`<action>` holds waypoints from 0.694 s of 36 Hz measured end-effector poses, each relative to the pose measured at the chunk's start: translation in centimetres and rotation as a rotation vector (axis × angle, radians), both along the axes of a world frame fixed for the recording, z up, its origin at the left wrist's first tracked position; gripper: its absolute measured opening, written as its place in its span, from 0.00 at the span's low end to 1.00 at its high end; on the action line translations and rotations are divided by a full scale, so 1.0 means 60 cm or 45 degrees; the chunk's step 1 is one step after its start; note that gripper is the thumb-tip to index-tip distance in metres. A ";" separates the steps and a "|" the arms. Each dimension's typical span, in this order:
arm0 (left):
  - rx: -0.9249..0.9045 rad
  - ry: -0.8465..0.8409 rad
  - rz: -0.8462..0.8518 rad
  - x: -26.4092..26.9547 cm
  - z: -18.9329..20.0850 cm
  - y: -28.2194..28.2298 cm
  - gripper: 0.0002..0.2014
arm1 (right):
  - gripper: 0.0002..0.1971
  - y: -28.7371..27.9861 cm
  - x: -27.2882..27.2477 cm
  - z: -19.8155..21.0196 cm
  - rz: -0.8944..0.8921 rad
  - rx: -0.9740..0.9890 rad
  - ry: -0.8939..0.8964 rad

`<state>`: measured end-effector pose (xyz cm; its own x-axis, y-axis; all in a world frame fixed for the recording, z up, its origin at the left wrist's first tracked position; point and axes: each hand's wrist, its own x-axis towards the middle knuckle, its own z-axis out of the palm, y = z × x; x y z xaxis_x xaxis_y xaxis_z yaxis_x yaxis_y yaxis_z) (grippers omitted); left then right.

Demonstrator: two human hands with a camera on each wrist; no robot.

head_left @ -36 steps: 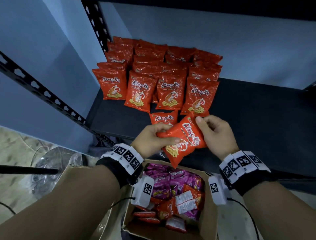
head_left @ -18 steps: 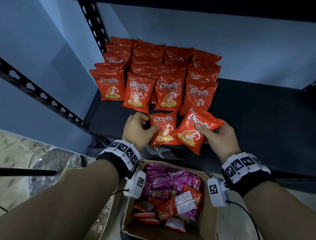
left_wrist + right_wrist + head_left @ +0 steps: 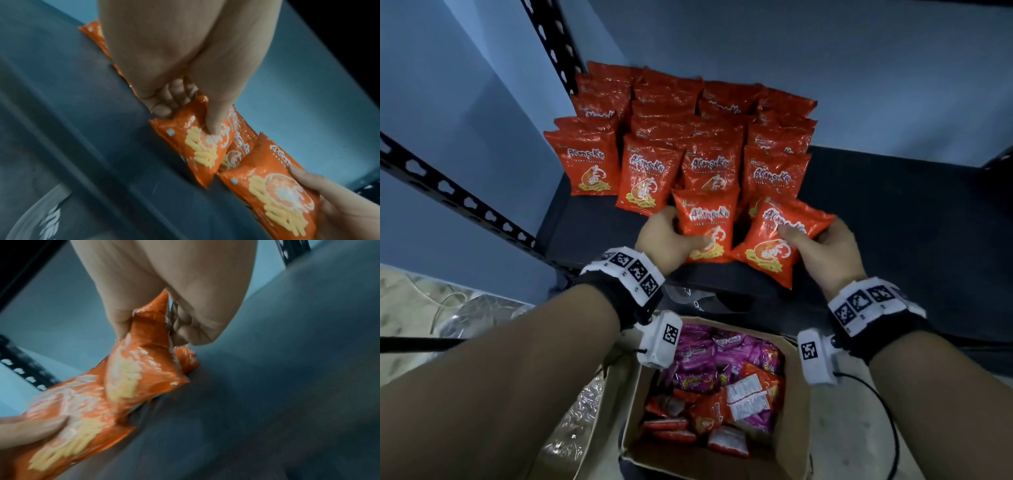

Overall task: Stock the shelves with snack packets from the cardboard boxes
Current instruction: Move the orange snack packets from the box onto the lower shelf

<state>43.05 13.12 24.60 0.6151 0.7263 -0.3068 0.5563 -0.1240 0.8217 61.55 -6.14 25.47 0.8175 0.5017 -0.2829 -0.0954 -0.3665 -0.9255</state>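
Several red prawn-cracker packets (image 3: 681, 137) stand in rows at the back left of the dark shelf (image 3: 893, 222). My left hand (image 3: 667, 240) grips one red packet (image 3: 705, 226) upright on the shelf in front of the rows, thumb on its face; the left wrist view shows that packet (image 3: 197, 146) pinched between thumb and fingers. My right hand (image 3: 822, 246) holds a second red packet (image 3: 777, 240) tilted just to the right, thumb across its front. That tilted packet (image 3: 131, 369) is blurred in the right wrist view.
Below the shelf edge an open cardboard box (image 3: 794, 445) holds several pink and red snack packets (image 3: 715, 383). A black perforated shelf upright (image 3: 551, 41) rises at the back left, with a slanted brace (image 3: 455, 198) beside it. Clear plastic wrap (image 3: 472, 315) lies on the floor at left.
Both hands have moved forward onto the shelf. The left hand let go of the shared packet, took hold of the one lying on the shelf and stood it upright; the right carried its packet beside it.
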 end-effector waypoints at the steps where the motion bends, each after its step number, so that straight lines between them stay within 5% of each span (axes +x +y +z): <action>1: 0.026 -0.028 0.021 0.005 0.007 0.004 0.35 | 0.26 0.003 0.010 0.004 0.007 0.016 -0.029; 7: 0.108 0.039 0.039 0.046 0.028 0.041 0.42 | 0.30 0.041 0.060 0.014 0.247 -0.110 -0.196; 11: 0.296 0.212 0.055 0.076 0.028 0.048 0.37 | 0.35 0.058 0.071 0.003 0.322 -0.147 -0.235; 15: 0.349 0.227 0.067 0.091 0.024 0.054 0.37 | 0.33 0.073 0.077 -0.003 0.303 -0.174 -0.256; 22: 0.436 0.289 0.184 0.104 0.027 0.059 0.47 | 0.41 0.085 0.085 -0.018 0.234 -0.145 -0.193; 25: 0.472 0.313 0.233 0.105 0.026 0.054 0.44 | 0.46 0.084 0.090 -0.029 0.204 -0.158 -0.174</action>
<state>49.36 16.35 26.19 0.4089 0.9037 -0.1271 0.7684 -0.2658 0.5822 66.94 -1.07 23.72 0.7654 0.5962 -0.2423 0.0963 -0.4784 -0.8729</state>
